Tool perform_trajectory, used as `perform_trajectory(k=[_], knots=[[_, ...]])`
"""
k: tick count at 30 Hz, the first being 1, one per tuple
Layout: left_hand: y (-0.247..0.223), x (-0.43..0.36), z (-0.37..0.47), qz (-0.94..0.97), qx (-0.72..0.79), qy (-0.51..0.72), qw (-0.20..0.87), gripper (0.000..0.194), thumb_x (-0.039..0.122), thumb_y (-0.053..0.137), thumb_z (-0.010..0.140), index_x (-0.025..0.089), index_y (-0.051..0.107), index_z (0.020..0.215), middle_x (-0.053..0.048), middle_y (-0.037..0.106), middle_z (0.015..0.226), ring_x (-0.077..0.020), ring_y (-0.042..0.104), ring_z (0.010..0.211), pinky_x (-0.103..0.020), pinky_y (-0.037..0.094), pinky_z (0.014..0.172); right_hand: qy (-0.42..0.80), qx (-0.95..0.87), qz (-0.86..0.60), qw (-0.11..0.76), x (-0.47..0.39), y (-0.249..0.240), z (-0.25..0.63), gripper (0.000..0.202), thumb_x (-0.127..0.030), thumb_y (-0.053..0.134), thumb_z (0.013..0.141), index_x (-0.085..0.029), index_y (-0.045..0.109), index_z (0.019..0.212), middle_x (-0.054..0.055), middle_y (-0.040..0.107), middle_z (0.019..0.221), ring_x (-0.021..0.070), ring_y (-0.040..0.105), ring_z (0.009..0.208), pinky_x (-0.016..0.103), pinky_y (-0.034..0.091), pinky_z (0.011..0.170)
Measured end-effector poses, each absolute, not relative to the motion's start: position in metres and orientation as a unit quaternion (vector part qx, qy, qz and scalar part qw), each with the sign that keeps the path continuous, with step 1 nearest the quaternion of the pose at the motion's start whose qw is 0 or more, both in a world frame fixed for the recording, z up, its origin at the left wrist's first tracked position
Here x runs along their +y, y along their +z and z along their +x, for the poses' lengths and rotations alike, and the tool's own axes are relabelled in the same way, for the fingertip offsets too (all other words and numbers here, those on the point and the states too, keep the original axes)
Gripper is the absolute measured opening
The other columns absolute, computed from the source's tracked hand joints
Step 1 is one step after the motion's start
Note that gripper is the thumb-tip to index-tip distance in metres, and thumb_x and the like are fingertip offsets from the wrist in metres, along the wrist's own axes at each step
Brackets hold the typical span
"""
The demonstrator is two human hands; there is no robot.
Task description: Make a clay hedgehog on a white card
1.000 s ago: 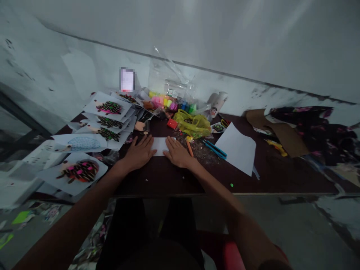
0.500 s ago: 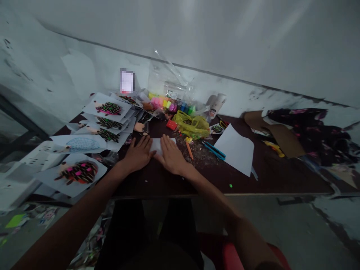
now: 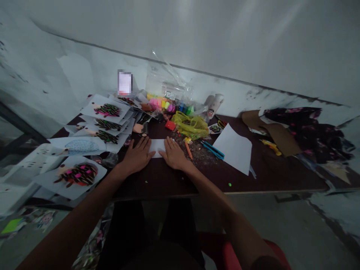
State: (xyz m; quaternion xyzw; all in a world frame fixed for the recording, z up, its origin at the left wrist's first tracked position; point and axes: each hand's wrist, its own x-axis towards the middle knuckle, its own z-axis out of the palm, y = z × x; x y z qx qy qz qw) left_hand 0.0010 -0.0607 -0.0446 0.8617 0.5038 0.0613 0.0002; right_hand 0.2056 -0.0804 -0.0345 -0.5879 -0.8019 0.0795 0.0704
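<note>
A small white piece of paper (image 3: 157,147) lies on the dark table (image 3: 165,183) in front of me. My left hand (image 3: 138,155) rests flat over its left end, fingers stretched out. On the right end, my right hand (image 3: 174,153) presses down flat, its fingers close together and extended. Between the two thumbs a strip of the paper shows; its ends are hidden under the hands. An orange stick-like piece (image 3: 188,150) lies just right of my right hand, and blue-handled scissors (image 3: 213,150) beyond it.
At left are stacked sheets with hedgehog pictures (image 3: 77,174). Behind my hands sit a yellow plastic bag (image 3: 191,125), a red block (image 3: 170,125) and colourful clay packs (image 3: 157,103). A large white sheet (image 3: 234,150), cardboard (image 3: 284,140) and dark floral cloth (image 3: 317,131) lie to the right.
My right hand has slid to the right, away from my left hand, so more of the paper shows between them. The left hand stays nearly in place.
</note>
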Motion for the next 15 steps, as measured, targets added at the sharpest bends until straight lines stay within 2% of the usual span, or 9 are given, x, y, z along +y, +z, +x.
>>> perform_trajectory(k=[4, 7, 11, 13, 15], knots=[[-0.043, -0.062, 0.002, 0.856, 0.514, 0.053, 0.002, 0.065, 0.041, 0.027, 0.105, 0.007, 0.040, 0.159, -0.020, 0.031, 0.168, -0.0339, 0.028, 0.158, -0.059, 0.021, 0.126, 0.071, -0.769, -0.633, 0.060, -0.079, -0.028, 0.210, 0.071, -0.045, 0.034, 0.109, 0.004, 0.031, 0.160, 0.027, 0.024, 0.169, 0.0337, 0.022, 0.160, 0.048, 0.021, 0.130], [-0.042, -0.061, 0.003, 0.853, 0.518, 0.057, 0.002, 0.066, 0.043, 0.029, 0.105, 0.005, 0.042, 0.157, -0.021, 0.029, 0.168, -0.0356, 0.029, 0.157, -0.058, 0.021, 0.126, 0.040, -0.755, -0.649, 0.084, -0.070, -0.022, 0.216, 0.063, -0.031, 0.039, 0.107, 0.005, 0.033, 0.159, 0.028, 0.027, 0.168, 0.0347, 0.027, 0.158, 0.048, 0.025, 0.128], [-0.040, -0.060, 0.006, 0.851, 0.519, 0.081, -0.005, 0.063, 0.042, 0.031, 0.105, 0.006, 0.046, 0.155, -0.021, 0.036, 0.166, -0.0345, 0.031, 0.156, -0.057, 0.025, 0.125, 0.031, -0.769, -0.634, 0.077, -0.055, -0.016, 0.223, 0.055, -0.014, 0.040, 0.101, -0.001, 0.044, 0.155, 0.025, 0.047, 0.158, 0.0309, 0.042, 0.150, 0.044, 0.033, 0.124], [-0.040, -0.059, 0.008, 0.852, 0.516, 0.091, 0.000, 0.062, 0.040, 0.032, 0.105, 0.006, 0.046, 0.154, -0.022, 0.039, 0.164, -0.0339, 0.032, 0.156, -0.055, 0.028, 0.124, 0.030, -0.776, -0.626, 0.062, -0.051, -0.013, 0.224, 0.053, -0.013, 0.040, 0.101, -0.005, 0.050, 0.152, 0.024, 0.059, 0.146, 0.0310, 0.052, 0.139, 0.044, 0.040, 0.118], [-0.040, -0.057, 0.009, 0.853, 0.512, 0.098, 0.007, 0.060, 0.038, 0.033, 0.104, 0.006, 0.047, 0.154, -0.022, 0.043, 0.162, -0.0335, 0.034, 0.155, -0.054, 0.031, 0.123, 0.024, -0.778, -0.625, 0.061, -0.049, -0.011, 0.224, 0.048, -0.016, 0.043, 0.101, -0.008, 0.057, 0.146, 0.023, 0.064, 0.135, 0.0322, 0.058, 0.129, 0.044, 0.046, 0.111]])
